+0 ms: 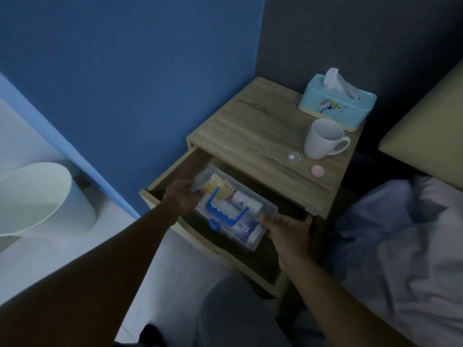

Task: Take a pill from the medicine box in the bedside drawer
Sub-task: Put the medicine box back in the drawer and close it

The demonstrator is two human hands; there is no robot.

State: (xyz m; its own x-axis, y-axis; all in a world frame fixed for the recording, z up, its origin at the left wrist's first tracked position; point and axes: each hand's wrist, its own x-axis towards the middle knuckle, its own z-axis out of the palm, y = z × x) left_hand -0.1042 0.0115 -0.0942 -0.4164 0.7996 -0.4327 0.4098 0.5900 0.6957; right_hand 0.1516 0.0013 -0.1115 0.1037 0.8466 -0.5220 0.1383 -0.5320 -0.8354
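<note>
Hands grip opposite ends of the medicine box [235, 209], a clear plastic case with a blue carry handle [225, 211] lying flat on its lid. The left hand [183, 197] is curled over the far-left corner of the box, fingers wrapped on its edge. The right hand [285, 232] clamps the near-right corner, thumb on the lid; the other fingers are hidden below. The box sits tilted inside the open drawer [225, 249], between both hands; whether it rests on the drawer floor cannot be told. Cartons and packets, yellow, white and purple, show through the lid; no single pill can be made out. Dark open space remains in the drawer on the near side of the right hand and behind the left hand. The drawer front lies just below both wrists.

Beyond the hands, the desk [250, 126] top carries a pink round item [317, 170], a small clear cap [294, 157], a white mug [324, 139] and, farthest, a tissue box [337, 103]. Bedding [400, 234] lies right of the right hand; a white bin [37, 199] stands well left of the left hand.
</note>
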